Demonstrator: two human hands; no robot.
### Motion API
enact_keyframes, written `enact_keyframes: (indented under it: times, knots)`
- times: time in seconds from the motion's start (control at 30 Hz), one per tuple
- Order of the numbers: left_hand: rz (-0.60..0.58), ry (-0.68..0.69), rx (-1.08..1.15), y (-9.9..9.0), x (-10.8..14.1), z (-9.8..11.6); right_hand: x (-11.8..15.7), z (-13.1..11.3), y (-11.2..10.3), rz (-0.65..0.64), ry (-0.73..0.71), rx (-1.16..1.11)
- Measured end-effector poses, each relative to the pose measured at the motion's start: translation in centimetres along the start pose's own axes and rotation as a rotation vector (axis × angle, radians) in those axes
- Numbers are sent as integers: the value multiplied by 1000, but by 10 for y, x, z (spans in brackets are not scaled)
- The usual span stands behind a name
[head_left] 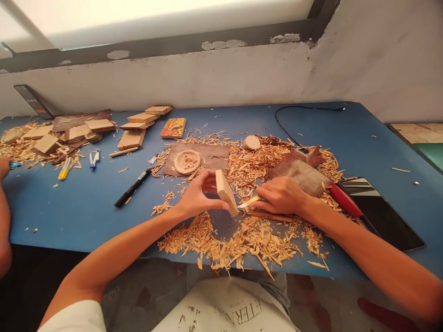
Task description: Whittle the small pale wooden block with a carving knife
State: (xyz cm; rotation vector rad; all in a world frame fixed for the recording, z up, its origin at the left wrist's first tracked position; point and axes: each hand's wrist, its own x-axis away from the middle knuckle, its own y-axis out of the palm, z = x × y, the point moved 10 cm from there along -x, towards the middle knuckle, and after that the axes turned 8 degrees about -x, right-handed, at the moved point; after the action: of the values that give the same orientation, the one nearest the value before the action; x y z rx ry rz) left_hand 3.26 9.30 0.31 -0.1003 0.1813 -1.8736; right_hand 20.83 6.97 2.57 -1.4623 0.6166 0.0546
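Observation:
My left hand grips a small flat wooden block by its edges, tilted up on its side above the table. In my right hand is a yellow cutter knife, its tip close to the block's lower right edge; whether it touches I cannot tell. Shavings lie heaped around both hands. Beyond my left hand, a round carved wooden disc rests on a brown sheet. Another worn brown sheet lies behind my right hand, and a brown stick sits just below it.
A phone and a red handle lie at right. A black marker, a colourful box and stacked wooden blocks are to the left. Another person's arm shows at the left edge. A black cable curves behind.

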Motion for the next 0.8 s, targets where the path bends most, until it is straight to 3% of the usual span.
enact_keyframes:
  times: [0.23,0.53,0.8]
  knots:
    - [-68,98,-215,11,6,14,0,5,-5,20,54,-33]
    - [-164,247,-458,24,14,27,2,18,-14,94,194,-272]
    - [-230,258,-533,36,22,20,-3,8,-17,70,186,-333]
